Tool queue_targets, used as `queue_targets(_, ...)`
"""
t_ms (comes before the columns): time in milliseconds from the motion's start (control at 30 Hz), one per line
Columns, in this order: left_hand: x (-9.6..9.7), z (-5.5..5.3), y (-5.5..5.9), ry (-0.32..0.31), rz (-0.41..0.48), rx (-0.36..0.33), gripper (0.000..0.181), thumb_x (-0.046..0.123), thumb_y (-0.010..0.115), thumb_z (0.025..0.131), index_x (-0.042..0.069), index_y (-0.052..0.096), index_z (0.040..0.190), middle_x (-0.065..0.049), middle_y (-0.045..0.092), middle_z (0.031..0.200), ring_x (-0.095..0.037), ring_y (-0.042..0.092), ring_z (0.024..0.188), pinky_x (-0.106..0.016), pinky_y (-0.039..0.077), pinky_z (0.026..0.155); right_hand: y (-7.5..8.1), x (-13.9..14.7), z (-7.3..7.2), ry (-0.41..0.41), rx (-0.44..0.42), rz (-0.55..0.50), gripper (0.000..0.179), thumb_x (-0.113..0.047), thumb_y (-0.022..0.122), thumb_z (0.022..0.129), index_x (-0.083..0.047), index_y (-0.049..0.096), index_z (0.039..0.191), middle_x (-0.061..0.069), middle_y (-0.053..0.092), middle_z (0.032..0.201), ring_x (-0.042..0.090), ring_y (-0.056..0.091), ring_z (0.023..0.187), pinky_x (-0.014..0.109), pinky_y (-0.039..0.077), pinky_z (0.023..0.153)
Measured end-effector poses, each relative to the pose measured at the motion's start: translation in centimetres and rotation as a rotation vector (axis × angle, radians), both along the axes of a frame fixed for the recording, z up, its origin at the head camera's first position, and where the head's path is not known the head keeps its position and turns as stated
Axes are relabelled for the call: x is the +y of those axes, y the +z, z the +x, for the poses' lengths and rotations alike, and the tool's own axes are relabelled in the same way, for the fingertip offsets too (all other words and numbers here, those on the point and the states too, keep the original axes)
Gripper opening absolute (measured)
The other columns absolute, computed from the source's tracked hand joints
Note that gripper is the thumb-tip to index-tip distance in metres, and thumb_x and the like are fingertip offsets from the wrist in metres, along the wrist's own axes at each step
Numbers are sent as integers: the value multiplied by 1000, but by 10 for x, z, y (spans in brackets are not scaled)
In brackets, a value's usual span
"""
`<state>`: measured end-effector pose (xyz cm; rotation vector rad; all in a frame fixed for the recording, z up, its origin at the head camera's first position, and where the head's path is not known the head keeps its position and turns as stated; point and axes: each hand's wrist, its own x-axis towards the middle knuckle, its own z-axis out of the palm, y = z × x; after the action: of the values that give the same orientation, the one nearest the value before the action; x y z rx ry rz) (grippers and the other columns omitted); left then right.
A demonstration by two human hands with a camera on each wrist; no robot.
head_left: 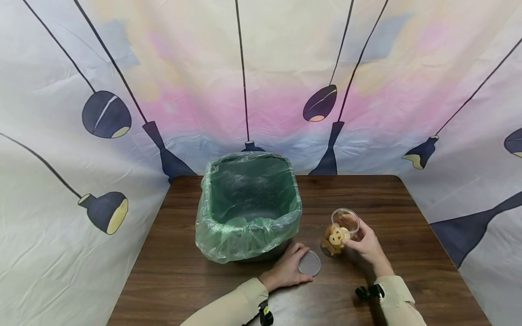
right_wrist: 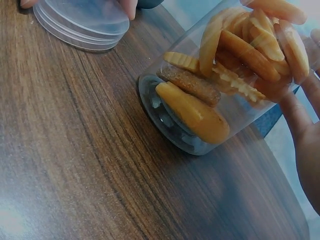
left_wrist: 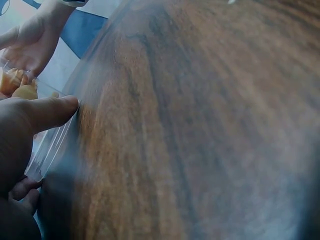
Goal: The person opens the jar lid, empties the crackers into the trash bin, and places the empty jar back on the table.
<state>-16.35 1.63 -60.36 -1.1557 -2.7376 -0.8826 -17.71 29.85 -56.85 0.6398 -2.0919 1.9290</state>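
Note:
My left hand (head_left: 285,270) pinches a round, clear plastic lid (head_left: 310,263) between thumb and fingers, low over the table in front of the bin. In the right wrist view the lid (right_wrist: 82,22) shows its ridged edge. To the right, my right hand (head_left: 369,248) grips a clear jar (head_left: 345,222) with thumb and fingers around its side. The jar's mouth is uncovered. Inside are biscuits (head_left: 337,236) of several shapes; in the right wrist view, elongated biscuits (right_wrist: 192,112) lie near the jar's bottom, with others piled above them. The jar's base is close to the tabletop.
A bin lined with a green translucent bag (head_left: 244,240) stands on the wooden table (head_left: 163,271), left of the jar and just behind my left hand. Its opening faces up. A fabric backdrop (head_left: 261,90) with painted lamps hangs behind the table's far edge.

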Motion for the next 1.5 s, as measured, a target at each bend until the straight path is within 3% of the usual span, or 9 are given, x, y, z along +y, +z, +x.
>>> queue_targets(200, 1, 0, -1, -9, -20, 23, 79, 42, 86, 70, 4, 56, 132, -5, 50, 123, -17, 50, 112, -24, 45, 93, -2, 1, -1, -7, -14, 25, 65, 23, 67, 74, 16, 41, 133, 7, 59, 131, 7, 57, 119, 14, 48, 86)
queue_targets(500, 4, 2, 1, 10, -99, 80, 80, 48, 84, 71, 4, 56, 132, -4, 49, 122, -17, 47, 112, -25, 44, 95, -2, 0, -1, 13, 9, -22, 65, 26, 65, 73, 18, 40, 133, 5, 59, 131, 8, 58, 118, 14, 48, 88)
queue_targets(767, 6, 4, 0, 18, -96, 30, 81, 46, 82, 74, 4, 52, 137, -5, 48, 125, -19, 46, 115, -28, 44, 97, -2, -1, -1, 12, 17, -10, 66, 26, 65, 73, 18, 39, 134, 9, 58, 131, 8, 57, 117, 14, 48, 85)
queue_targets(1300, 7, 8, -1, 34, -89, -3, 84, 45, 81, 75, 2, 47, 140, -7, 47, 129, -20, 44, 117, -29, 45, 97, -2, -2, 1, -7, 17, -16, 65, 26, 65, 72, 18, 41, 132, 10, 59, 131, 8, 58, 116, 14, 48, 85)
queue_targets(1500, 7, 7, 3, 38, -87, -27, 87, 44, 83, 73, 3, 47, 140, -7, 47, 130, -21, 45, 118, -28, 45, 97, -3, 0, 0, 2, 26, -39, 65, 28, 64, 72, 19, 41, 132, 4, 59, 130, 8, 58, 116, 14, 48, 85)
